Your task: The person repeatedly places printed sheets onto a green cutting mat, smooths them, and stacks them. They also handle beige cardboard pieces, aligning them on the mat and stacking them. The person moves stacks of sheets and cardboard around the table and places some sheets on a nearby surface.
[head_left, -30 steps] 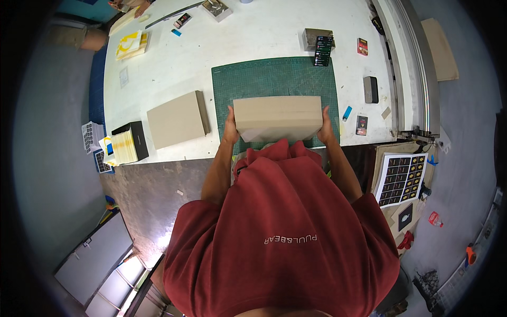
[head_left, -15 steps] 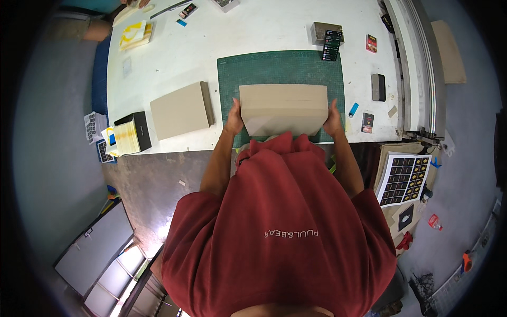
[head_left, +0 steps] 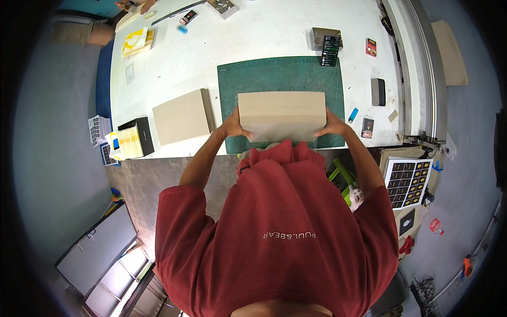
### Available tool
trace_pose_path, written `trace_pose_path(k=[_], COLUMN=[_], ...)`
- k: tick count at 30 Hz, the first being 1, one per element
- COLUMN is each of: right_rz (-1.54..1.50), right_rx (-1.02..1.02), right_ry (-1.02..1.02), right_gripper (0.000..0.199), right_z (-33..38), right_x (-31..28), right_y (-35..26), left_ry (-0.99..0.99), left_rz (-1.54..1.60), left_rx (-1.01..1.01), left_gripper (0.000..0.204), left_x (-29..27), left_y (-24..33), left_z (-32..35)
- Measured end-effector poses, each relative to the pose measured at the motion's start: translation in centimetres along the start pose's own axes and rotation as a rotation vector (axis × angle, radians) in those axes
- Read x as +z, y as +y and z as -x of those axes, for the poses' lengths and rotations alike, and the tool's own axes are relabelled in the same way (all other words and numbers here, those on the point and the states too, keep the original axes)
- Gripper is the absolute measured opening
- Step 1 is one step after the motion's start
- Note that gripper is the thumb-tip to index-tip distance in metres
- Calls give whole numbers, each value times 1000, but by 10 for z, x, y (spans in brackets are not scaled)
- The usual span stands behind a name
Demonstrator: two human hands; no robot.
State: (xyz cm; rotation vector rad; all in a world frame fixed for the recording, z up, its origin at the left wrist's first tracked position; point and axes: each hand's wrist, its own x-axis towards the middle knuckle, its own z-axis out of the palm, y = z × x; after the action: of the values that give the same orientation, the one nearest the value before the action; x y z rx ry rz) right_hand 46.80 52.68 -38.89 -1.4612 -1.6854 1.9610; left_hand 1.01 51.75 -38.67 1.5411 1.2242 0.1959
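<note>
Board stack [head_left: 281,116] barely shifted, flat grey rect, left hand [head_left: 235,127] & right hand [head_left: 330,126] gripping its ends, over green mat [head_left: 280,74]

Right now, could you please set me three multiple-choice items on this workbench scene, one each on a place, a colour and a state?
1. Where does the second grey board lie?
A. left of the cutting mat
B. on the floor
C. right of the mat

2. What colour is the cutting mat?
A. red
B. green
C. yellow

3. How is the large board held?
A. by one hand only
B. lying untouched
C. by both hands, at its two sides

Answers:
1 A: the second grey board lies on the white table, left of the cutting mat.
2 B: the mat is green.
3 C: the left hand and the right hand grip the large board.
</note>
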Motion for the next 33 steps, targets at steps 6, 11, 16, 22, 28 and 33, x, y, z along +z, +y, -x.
trace_pose_path(k=[6, 11, 16, 22, 28, 33], right_rz=[-73, 1, -39, -11, -127, -345], right_rx=[-57, -13, 17, 73, -6, -37], right_ry=[124, 159, 146, 125, 182, 230], right_gripper=[131, 123, 116, 123, 123, 102], right_z=[-19, -26, -39, -73, -156, -255], right_x=[7, -1, -10, -36, -91, -150], right_y=[5, -12, -30, -42, -72, -125], left_ry=[97, 102, 140, 141, 173, 321], left_rz=[-72, -34, -75, 80, 408, 630], left_rx=[-27, -54, -5, -24, -75, -108], left_gripper=[134, 127, 124, 123, 112, 89], left_x=[5, -2, -19, -47, -120, -207], left_y=[-14, -3, 2, 9, 20, 7], left_z=[-14, -24, -32, -60, -133, -218])
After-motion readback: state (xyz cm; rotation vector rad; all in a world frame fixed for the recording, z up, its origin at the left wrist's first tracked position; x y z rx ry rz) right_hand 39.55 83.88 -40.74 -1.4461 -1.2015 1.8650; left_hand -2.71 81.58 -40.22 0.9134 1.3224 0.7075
